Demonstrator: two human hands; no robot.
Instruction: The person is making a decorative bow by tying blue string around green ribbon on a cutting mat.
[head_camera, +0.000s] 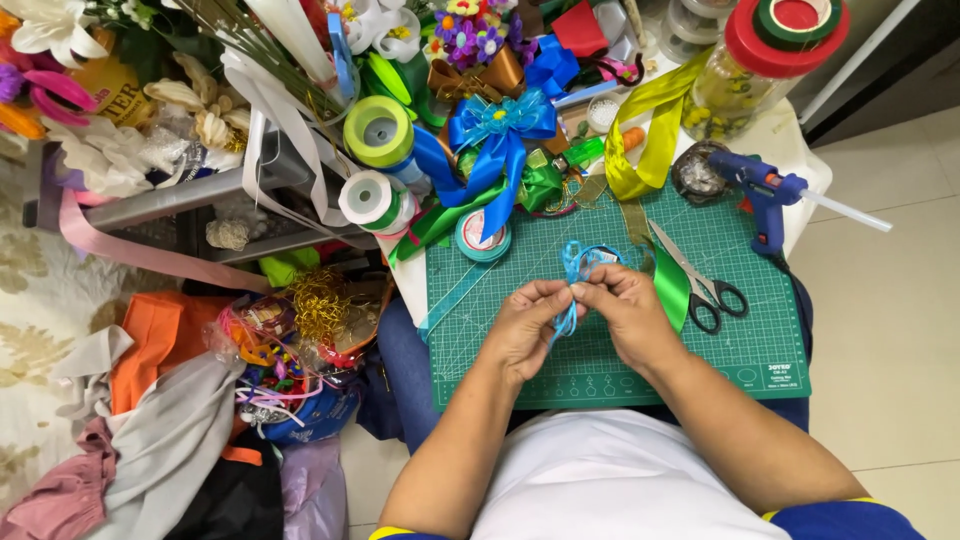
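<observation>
The thin ribbon (577, 262) pinched between both hands is light blue. Under it lies a green cutting mat (600, 370) printed with a pale grid. The scissors (705, 290) have black handles and silver blades. The glue gun (765, 195) is blue with an orange trigger. The big bow (497, 135) is royal blue with a lighter, shiny centre. The jar (745, 75) has a red lid. A satin strip (650, 125) is yellow-green. The floor (890, 330) is pale cream tile.
</observation>
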